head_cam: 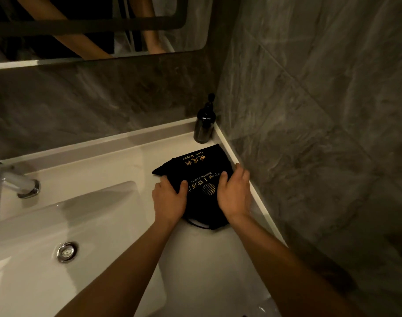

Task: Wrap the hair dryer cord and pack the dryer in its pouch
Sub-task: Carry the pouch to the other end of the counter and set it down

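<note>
A dim bathroom corner with grey marbled wall tiles frames a glossy white moulded worktop [117, 156] whose basin sinks in at the left, under a wall mirror [99, 28].

In the head view, one black fabric drawstring pouch with gold lettering reading "Hair Dryer" [201, 172] lies flat on the worktop, close against the raised right edge and just in front of one dark glass pump bottle [204, 128] standing in the corner. The left hand [169, 199] rests palm-down on the pouch's left side, the right hand [235, 193] on its right side; both have fingers [222, 179] spread and pressed flat on the cloth, gripping nothing. A loop of black cord [198, 224] shows at the pouch's near edge.

No dryer is visible; whether it sits inside cannot be told, though the pouch bulges slightly. This looks like the closing step, settling the packed pouch. Next would likely be lifting both hands away cleanly.

Count: one pouch, one bottle, one chrome tap [17, 184], one drain plug [67, 251], two hands.
</note>
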A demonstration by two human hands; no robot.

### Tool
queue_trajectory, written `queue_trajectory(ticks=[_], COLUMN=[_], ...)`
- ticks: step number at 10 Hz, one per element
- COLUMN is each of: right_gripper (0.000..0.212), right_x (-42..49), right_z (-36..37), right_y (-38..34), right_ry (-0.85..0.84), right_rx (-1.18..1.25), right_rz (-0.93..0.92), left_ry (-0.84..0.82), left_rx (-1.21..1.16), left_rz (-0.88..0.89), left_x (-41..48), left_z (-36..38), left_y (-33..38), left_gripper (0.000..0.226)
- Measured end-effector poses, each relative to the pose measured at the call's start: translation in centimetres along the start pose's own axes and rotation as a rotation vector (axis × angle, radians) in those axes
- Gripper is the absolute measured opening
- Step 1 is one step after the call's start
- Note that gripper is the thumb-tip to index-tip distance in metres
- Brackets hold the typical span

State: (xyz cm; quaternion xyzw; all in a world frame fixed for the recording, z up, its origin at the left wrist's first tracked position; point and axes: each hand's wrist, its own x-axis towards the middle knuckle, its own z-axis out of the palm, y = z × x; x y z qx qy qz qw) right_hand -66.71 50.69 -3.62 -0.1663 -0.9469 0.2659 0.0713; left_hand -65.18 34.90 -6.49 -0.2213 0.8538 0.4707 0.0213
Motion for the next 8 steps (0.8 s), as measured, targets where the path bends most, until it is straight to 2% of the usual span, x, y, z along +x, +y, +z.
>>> queue_trajectory(ticks=[1, 2, 3, 4, 5, 8], right_gripper=[0.063, 0.073, 0.080, 0.080, 0.081, 0.079], right_x=[-3.0, -5.2, -5.7, -5.3, -4.8, -8.9], right_z=[-1.1, -1.6, -1.2, -1.1, -1.1, -4.1], right_y=[0.6, 1.9, 3.6, 4.5, 4.8, 5.0], right_ry=[0.003, -0.070, -0.233, -0.311, -0.345, -0.299], right_rx=[-0.222, -0.332, -0.325, -0.318, -0.338, -0.286], right_rz=[-0.060, -0.196, -0.252, -0.248, -0.224, -0.157], left_ry=[0.133, 0.122, -0.045, -0.126, -0.136, -0.152], left_rx=[0.195, 0.310, 0.531, 0.655, 0.749, 0.698], left_rz=[-0.013, 0.320, 0.589, 0.636, 0.654, 0.638], left_x=[-1.2, -2.1, -1.4, -0.4, 0.0, -3.0], left_z=[-1.2, -1.2, 0.1, 0.8, 0.8, -1.2], left_y=[-0.3, -0.5, -1.4, -2.5, -3.0, -2.6], left_gripper=[0.075, 0.079, 0.078, 0.079, 0.079, 0.074])
